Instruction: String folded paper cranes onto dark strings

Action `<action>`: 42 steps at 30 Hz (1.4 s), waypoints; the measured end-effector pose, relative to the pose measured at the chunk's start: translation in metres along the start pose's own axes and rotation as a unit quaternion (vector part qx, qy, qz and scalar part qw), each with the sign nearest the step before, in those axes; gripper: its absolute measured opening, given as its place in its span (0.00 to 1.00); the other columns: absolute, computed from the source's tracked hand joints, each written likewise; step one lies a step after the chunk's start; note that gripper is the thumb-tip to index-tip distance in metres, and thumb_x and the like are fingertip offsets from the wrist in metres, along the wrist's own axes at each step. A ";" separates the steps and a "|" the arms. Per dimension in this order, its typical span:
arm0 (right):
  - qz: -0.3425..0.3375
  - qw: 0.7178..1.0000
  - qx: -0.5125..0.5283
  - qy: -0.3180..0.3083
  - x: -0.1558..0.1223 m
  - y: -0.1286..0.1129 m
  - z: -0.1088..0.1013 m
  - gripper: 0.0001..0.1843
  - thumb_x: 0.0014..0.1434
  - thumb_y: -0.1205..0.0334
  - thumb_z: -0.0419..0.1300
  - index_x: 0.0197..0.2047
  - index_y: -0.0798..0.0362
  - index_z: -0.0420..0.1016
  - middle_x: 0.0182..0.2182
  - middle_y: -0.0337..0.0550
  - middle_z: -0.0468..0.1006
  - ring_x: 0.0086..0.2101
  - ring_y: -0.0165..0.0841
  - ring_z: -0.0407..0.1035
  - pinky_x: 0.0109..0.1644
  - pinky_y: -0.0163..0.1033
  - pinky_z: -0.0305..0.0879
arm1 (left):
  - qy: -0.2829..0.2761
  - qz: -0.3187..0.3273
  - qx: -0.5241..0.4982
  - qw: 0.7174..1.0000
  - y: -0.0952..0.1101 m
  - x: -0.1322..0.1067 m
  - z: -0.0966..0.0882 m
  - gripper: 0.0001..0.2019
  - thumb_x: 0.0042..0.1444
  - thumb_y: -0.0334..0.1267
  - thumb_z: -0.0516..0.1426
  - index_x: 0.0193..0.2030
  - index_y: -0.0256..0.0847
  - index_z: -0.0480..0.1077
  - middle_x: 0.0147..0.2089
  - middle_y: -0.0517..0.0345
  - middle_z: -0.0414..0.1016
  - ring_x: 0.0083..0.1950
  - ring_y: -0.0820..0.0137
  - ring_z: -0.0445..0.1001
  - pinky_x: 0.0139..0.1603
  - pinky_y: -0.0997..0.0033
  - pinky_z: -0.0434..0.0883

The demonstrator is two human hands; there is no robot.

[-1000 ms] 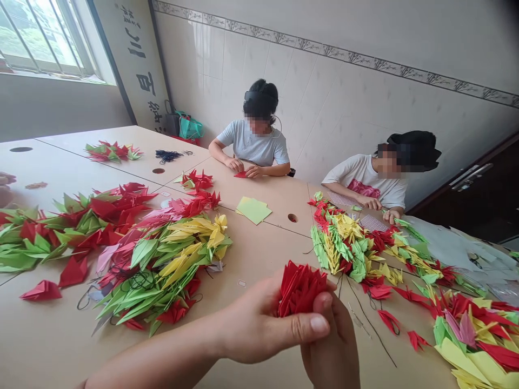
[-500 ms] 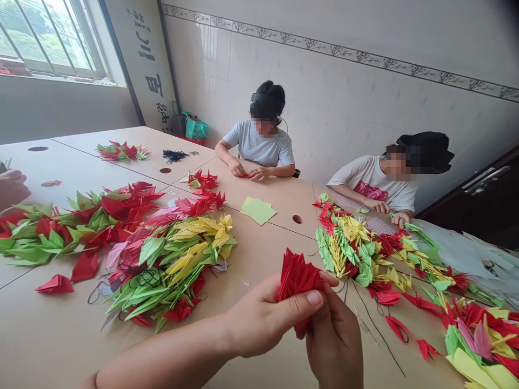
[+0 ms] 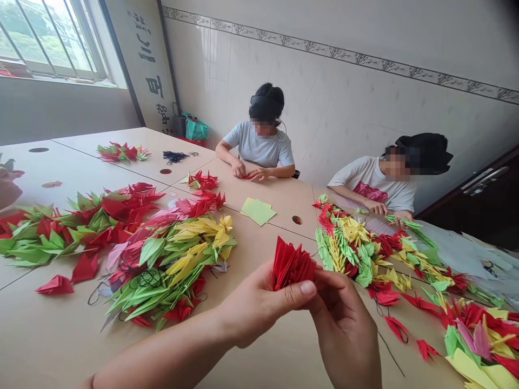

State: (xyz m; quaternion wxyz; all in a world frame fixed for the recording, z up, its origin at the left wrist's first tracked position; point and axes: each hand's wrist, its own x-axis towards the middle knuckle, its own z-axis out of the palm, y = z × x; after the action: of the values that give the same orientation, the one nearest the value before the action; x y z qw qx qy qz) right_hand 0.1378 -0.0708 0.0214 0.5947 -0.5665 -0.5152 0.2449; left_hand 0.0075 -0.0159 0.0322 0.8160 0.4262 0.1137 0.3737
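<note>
A bundle of red folded-paper pieces (image 3: 292,266) is held up above the near part of the table, its pointed ends fanned upward. My left hand (image 3: 261,302) wraps it from the left, thumb laid across the front. On the other side my right hand (image 3: 343,319) has closed fingers at the bundle's right edge; the fingertips are partly hidden behind it. A black cord (image 3: 390,354) lies on the table to the right of my right hand. Left of my forearm sits a heap of green, yellow, pink and red folded papers (image 3: 174,259).
More folded papers lie at left (image 3: 52,232) and right (image 3: 482,335). Square paper sheets (image 3: 258,211) rest mid-table (image 3: 259,254). Two people (image 3: 265,143) (image 3: 381,183) sit across, hands on paper work. A third person's hand (image 3: 8,186) shows at the left edge.
The red bundle has moved slightly left and up and tipped over a little. My right hand has turned, its fingers shifting from the bundle's front to its right side.
</note>
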 end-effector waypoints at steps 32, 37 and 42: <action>-0.037 0.988 0.152 0.019 -0.002 -0.006 -0.018 0.04 0.58 0.57 0.65 0.34 0.46 0.78 0.34 0.42 0.77 0.36 0.34 0.72 0.34 0.35 0.70 | 0.057 -0.049 -0.104 0.992 0.013 0.002 -0.002 0.16 0.55 0.44 0.64 0.47 0.37 0.74 0.38 0.54 0.77 0.36 0.74 0.73 0.36 0.76 0.65; -0.013 0.988 0.154 0.026 -0.008 -0.012 -0.015 0.04 0.57 0.58 0.66 0.37 0.46 0.77 0.34 0.42 0.80 0.32 0.35 0.75 0.36 0.40 0.74 | 0.061 -0.046 -0.087 0.993 0.012 0.002 -0.003 0.19 0.51 0.44 0.67 0.46 0.36 0.73 0.33 0.57 0.74 0.33 0.75 0.70 0.35 0.75 0.64; 0.041 0.991 0.093 0.085 -0.013 -0.015 -0.008 0.13 0.54 0.57 0.69 0.43 0.45 0.76 0.38 0.43 0.80 0.37 0.36 0.75 0.38 0.37 0.75 | 0.031 -0.007 -0.027 0.999 0.012 0.002 -0.003 0.17 0.49 0.43 0.68 0.41 0.35 0.74 0.31 0.58 0.72 0.32 0.74 0.69 0.35 0.74 0.64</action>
State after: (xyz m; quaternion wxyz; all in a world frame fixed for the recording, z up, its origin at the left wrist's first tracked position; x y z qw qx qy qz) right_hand 0.1358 -0.0893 0.0318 0.6759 -0.5482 -0.4139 0.2673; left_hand 0.0011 -0.0085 0.0394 0.8260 0.3910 0.1316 0.3840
